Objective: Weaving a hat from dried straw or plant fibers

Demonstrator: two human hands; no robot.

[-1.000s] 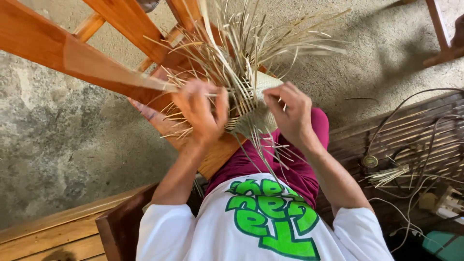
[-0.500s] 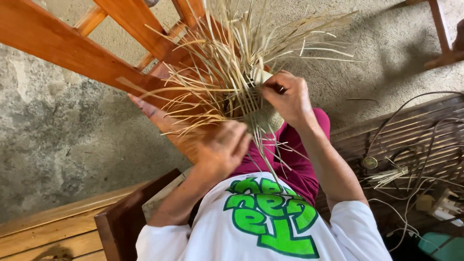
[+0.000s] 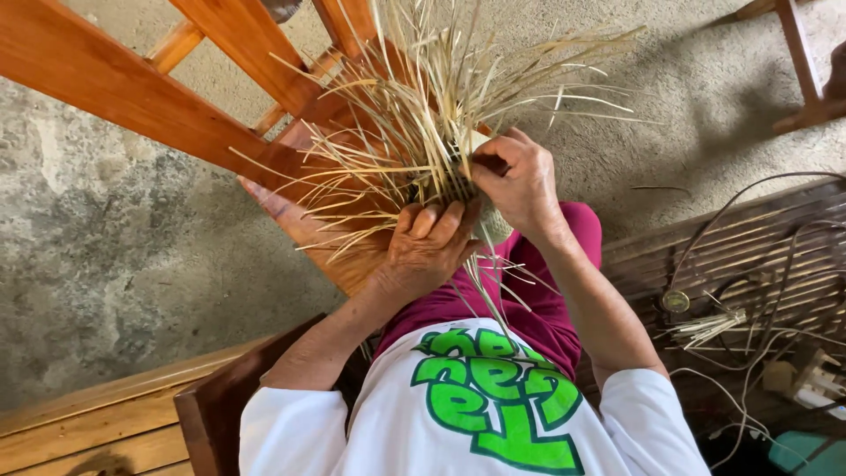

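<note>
Rough concrete floor [image 3: 115, 247] lies below a wooden frame [image 3: 132, 97]. Over the lap, the half-woven straw piece [image 3: 441, 167] sits between both hands: left hand [image 3: 432, 242] cups it from beneath, right hand [image 3: 520, 181] pinches strands at its upper edge.

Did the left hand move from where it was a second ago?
Yes. The left hand dropped from high on the straw bundle to its bottom, nearer the green print on the white shirt.
</note>
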